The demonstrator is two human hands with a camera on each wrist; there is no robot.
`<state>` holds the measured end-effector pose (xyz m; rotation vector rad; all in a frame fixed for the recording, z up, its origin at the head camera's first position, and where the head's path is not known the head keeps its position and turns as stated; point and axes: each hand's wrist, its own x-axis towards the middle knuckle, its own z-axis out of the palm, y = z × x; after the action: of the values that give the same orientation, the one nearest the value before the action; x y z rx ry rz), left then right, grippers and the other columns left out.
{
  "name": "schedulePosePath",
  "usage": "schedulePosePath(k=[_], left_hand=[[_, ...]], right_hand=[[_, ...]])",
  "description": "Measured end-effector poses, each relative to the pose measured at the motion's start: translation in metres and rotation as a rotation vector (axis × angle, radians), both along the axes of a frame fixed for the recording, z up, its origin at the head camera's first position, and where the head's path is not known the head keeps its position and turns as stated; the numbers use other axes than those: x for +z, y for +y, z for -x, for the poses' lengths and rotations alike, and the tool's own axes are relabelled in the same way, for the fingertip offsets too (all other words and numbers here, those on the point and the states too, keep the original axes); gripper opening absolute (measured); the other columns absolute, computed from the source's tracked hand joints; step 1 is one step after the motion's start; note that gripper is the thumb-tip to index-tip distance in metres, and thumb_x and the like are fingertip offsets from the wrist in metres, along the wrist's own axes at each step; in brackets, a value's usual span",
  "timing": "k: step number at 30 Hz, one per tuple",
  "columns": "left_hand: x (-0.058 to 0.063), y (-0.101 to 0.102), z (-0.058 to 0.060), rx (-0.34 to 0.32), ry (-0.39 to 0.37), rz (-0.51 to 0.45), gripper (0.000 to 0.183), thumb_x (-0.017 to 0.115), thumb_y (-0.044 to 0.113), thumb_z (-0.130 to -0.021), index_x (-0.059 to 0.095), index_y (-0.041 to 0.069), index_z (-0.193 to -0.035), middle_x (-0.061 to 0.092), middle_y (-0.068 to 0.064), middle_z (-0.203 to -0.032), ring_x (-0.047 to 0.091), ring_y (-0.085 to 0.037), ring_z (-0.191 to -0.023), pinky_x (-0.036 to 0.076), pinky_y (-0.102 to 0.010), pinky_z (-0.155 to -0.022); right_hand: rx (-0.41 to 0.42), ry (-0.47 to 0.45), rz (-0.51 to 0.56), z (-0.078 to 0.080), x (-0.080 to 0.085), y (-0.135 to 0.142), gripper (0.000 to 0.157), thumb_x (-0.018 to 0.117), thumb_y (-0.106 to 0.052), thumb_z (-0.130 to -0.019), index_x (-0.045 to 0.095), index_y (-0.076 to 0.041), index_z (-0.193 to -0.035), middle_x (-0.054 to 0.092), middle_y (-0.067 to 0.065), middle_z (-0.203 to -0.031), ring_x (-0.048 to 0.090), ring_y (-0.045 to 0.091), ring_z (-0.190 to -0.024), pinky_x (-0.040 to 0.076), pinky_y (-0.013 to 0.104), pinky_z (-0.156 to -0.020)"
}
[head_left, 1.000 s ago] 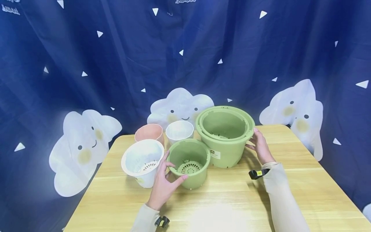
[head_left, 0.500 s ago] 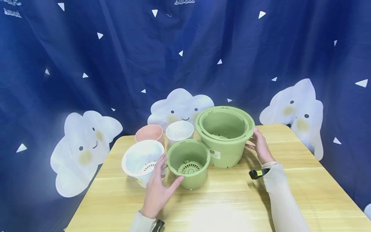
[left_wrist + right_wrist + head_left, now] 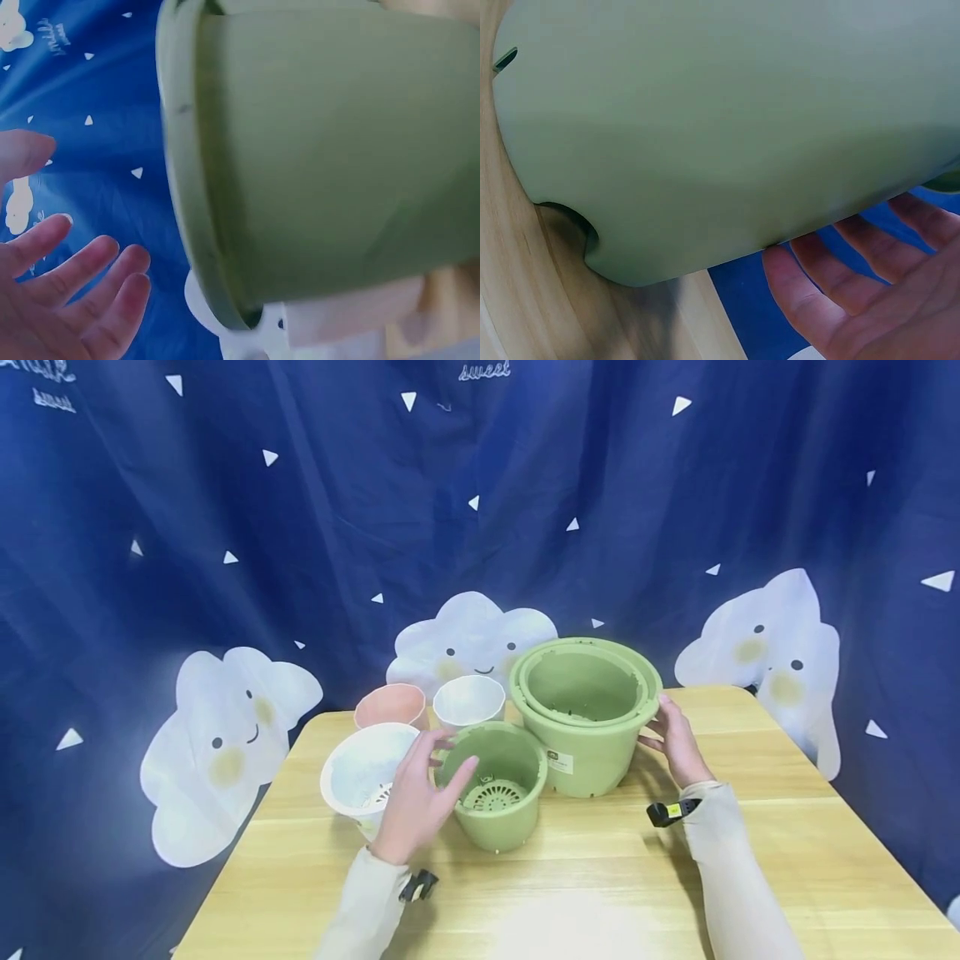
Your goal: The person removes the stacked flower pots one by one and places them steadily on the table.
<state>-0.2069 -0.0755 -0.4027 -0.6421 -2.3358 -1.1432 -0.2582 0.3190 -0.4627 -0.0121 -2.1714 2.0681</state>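
Note:
A small green plant pot [image 3: 497, 831] with a slotted base stands upright at the middle of the table. My left hand [image 3: 417, 797] hovers over its left rim, fingers spread and thumb apart; in the left wrist view, the fingertips [image 3: 135, 289] stand clear of the green wall. Behind and right stands a large green plant pot [image 3: 596, 768] bearing a label, with another green pot [image 3: 585, 681] nested inside. My right hand [image 3: 678, 745] rests against its right side. In the right wrist view, nearly straight fingers [image 3: 802, 289] touch the wall, palm away from it.
Left of the small green pot stands a white pot [image 3: 352, 764], partly behind my left hand. A pink pot [image 3: 390, 706] and a small white pot [image 3: 469, 700] stand further back. The wooden table [image 3: 600, 877] ends before a blue cloud-print curtain [image 3: 480, 543].
My left hand has let go of the small green pot's rim, drawn back to the left, then risen over that rim. The right hand and all pots keep their places.

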Motion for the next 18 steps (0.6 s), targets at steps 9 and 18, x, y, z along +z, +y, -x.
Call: schedulePosePath(k=[9,18], left_hand=[[0.017,0.029,0.029,-0.115,-0.123,0.023,0.05,0.063,0.05,-0.092,0.051,0.023,-0.133,0.058,0.0,-0.133,0.059,-0.02,-0.12,0.056,-0.046,-0.096],[0.025,0.058,0.051,-0.13,-0.079,0.135,0.063,0.061,0.056,-0.091,0.048,0.016,-0.138,0.047,-0.001,-0.146,0.046,-0.022,-0.136,0.041,-0.046,-0.115]], right_hand=[[0.004,-0.001,-0.001,-0.002,-0.002,-0.001,0.071,0.019,-0.063,-0.101,0.027,-0.018,-0.155,0.025,0.021,-0.161,0.056,-0.009,-0.105,0.054,0.018,-0.085],[0.0,-0.007,0.01,-0.003,0.0,0.001,0.071,0.018,-0.061,-0.102,0.025,-0.015,-0.156,0.023,0.017,-0.163,0.054,-0.009,-0.105,0.053,0.016,-0.085]])
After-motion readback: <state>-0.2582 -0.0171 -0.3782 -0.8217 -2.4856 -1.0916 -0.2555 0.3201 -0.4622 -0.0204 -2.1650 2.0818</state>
